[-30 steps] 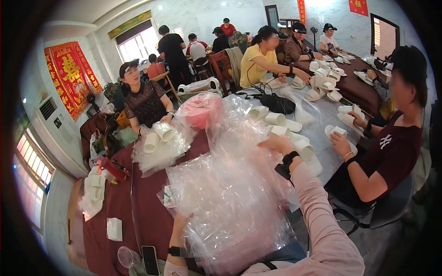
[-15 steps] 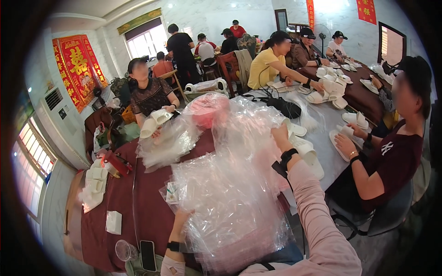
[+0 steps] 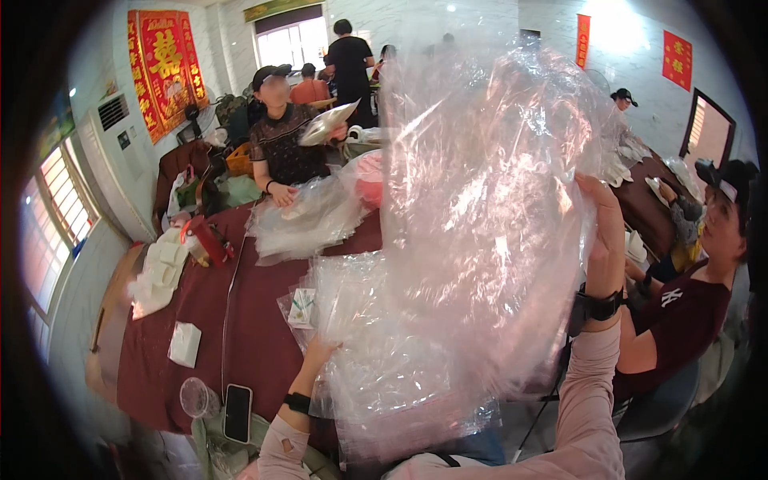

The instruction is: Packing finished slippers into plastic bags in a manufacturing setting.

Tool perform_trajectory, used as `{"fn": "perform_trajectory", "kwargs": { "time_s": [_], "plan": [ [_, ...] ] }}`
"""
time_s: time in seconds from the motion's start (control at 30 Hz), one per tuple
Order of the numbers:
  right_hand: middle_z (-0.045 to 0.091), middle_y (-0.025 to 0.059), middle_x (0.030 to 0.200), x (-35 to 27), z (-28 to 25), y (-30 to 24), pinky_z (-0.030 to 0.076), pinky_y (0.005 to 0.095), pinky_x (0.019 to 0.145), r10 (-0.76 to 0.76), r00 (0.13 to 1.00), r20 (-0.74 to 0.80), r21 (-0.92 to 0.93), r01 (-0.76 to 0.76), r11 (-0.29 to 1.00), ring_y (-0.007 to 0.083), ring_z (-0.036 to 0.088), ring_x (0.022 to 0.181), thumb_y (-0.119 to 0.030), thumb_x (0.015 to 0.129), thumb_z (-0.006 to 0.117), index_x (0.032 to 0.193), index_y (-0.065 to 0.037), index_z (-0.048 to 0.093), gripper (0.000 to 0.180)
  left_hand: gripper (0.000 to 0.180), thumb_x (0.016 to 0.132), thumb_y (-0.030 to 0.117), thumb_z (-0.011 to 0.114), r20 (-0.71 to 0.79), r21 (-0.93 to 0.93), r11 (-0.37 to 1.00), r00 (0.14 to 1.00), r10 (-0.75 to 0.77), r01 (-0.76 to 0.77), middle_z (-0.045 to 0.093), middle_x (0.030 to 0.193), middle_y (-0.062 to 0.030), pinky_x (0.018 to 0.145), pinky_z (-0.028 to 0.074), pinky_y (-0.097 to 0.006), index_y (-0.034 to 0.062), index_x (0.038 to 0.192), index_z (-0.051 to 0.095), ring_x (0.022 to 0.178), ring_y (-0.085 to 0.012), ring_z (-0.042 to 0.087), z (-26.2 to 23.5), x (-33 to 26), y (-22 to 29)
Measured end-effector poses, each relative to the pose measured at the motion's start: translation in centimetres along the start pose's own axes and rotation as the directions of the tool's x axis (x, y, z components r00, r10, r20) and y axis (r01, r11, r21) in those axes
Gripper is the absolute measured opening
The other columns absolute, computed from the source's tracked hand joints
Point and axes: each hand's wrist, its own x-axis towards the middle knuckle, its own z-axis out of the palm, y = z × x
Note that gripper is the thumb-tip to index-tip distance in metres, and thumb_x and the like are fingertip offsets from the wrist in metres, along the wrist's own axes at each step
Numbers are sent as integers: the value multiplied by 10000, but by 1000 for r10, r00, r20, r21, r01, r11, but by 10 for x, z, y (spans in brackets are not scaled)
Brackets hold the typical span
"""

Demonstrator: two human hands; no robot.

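1. While it hangs up high in front of the camera, the big clear plastic bag (image 3: 488, 240) covers most of the middle, its bottom trailing over the dark red table (image 3: 248, 336).
2. Right hand (image 3: 604, 240) is raised, pinching the bag's right edge.
3. Left hand (image 3: 316, 356) grips its lower left corner.
4. A phone (image 3: 238, 412) and plastic cup (image 3: 194, 396) sit near the left wrist.

Single head-worn fisheye view, looking forward and slightly down across the dark red cloth-covered table (image 3: 240, 320) — black vignette rings the frame, straight edges bow near the rim. Very close in: the large crinkled clear plastic bag (image 3: 480, 240) fills centre to 2 o'clock. Own forearms enter at 6 o'clock. Window wall at 9 o'clock. No second view — nothing shared.
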Motion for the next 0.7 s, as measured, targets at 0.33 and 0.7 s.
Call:
{"fn": "perform_trajectory", "kwargs": {
  "time_s": [0.33, 0.7],
  "plan": [
    [584, 185, 1156, 10, -109, 327, 463, 400, 905, 239, 806, 542, 98, -343, 934, 332, 574, 1076, -207, 896, 491, 1440, -46, 214, 631, 461, 758, 179, 737, 37, -351, 936, 999, 13, 1, 636, 938, -84, 734, 515, -331, 3, 1139, 548, 832, -193, 617, 27, 18, 37],
    [613, 247, 827, -50, 8, 299, 458, 485, 636, 196, 976, 95, -981, 59, 183, 413, 598, 718, -45, 757, 542, 1467, -38, 45, 867, 597, 792, 139, 679, 336, -888, 217, 894, -296, 405, 561, 1120, -122, 807, 502, -354, 18, 1308, 405, 966, -231, 577, -30, -49, 110]
  ]
}}
